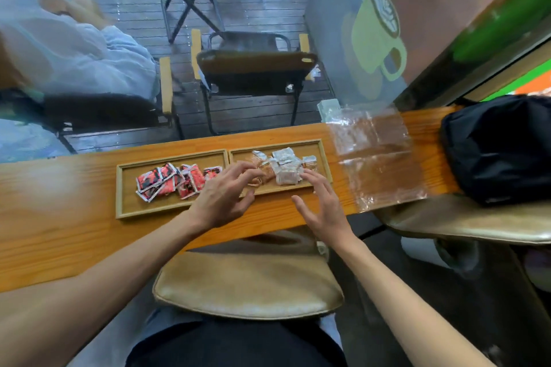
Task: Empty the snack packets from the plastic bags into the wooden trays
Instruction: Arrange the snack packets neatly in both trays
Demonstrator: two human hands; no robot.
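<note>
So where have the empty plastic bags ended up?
The plastic bags lie flat on the wooden counter, right of the two wooden trays and left of the black bag.

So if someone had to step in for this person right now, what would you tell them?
Left hand: open, fingers spread over the pale packets in the right tray.
Right hand: open, at that tray's near edge, holding nothing.
Red packets lie in the left tray.
Clear plastic bags lie flat on the counter to the right and look empty.
Left to do: probably just tidying the pale packets.
</note>
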